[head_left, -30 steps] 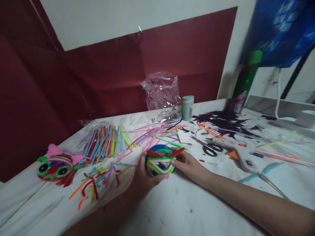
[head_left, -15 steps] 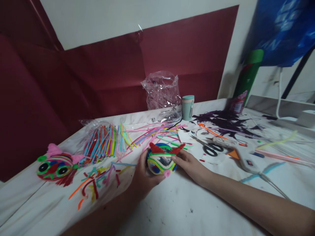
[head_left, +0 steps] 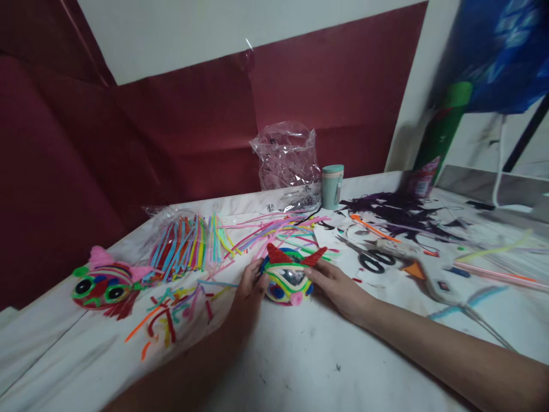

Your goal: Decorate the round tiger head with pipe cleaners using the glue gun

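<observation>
A round craft animal head [head_left: 289, 281], wrapped in colourful pipe cleaners, sits low over the white table between my two hands. It has red ears, a pink nose and blue spots around a shiny dark patch. My left hand [head_left: 251, 289] is closed round its left side, the thumb against the edge; some of its fingers are hidden behind. From the right, my right hand [head_left: 337, 286] grips it with the thumb near the right ear. A second pipe-cleaner animal head [head_left: 105, 286], with pink ears and big black eyes, lies at the far left.
Cut pipe-cleaner scraps [head_left: 167, 320] lie left of my left hand, with bundled pipe cleaners [head_left: 178, 246] behind. To the right are black-handled scissors [head_left: 371, 260], a white glue gun [head_left: 440, 280] and purple shreds [head_left: 386, 212]. A mint-green cup [head_left: 331, 187] stands at the back.
My left thumb has moved from beneath the front of the craft head up to its left side. The head sits a little more level. The whole view has shifted slightly.
</observation>
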`<state>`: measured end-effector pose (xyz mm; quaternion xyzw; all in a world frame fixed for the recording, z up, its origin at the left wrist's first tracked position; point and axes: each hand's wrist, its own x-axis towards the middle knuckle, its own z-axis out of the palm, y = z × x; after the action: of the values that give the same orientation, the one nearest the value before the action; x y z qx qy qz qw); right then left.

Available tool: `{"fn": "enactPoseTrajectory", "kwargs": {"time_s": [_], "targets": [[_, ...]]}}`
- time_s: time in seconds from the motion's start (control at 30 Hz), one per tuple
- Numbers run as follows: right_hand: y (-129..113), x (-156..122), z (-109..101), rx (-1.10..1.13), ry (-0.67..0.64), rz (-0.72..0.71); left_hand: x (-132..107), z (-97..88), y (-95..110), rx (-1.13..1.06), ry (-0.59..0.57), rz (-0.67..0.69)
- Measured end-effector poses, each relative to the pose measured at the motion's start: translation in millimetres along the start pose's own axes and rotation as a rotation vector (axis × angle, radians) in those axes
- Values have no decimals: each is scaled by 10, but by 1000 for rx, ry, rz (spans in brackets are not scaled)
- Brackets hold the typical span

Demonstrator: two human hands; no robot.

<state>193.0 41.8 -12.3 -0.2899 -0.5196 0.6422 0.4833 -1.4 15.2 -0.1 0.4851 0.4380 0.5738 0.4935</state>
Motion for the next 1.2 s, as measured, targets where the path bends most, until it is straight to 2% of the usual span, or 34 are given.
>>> {"fn": "enactPoseTrajectory", "kwargs": {"time_s": [0.07, 0.17, 0.47, 0.77, 0.93, 1.07, 1.13, 1.2], "targets": [[3, 0, -3, 6, 4, 16, 8, 6, 14, -49, 44, -66], [22, 2, -14, 34, -22, 14, 30, 8, 32, -106, 19, -105], [45, 14, -14, 46, -85, -20, 69, -28, 53, -70, -1, -87], [20, -6, -38, -118, -74, -56, 111, -87, 69, 20, -45, -90], [27, 11, -20, -111, -46, -67, 76, -21, 0, -17, 8, -44], [-32, -1, 22, -155, -64, -96, 51, 20, -9, -13, -98, -34], [-75, 12, 9, -180, 19, -100, 40, 20, 32, 4, -142, -59], [-135, 47, -47, -222, 208, -133, 36, 7, 78, -4, -146, -68]]}}
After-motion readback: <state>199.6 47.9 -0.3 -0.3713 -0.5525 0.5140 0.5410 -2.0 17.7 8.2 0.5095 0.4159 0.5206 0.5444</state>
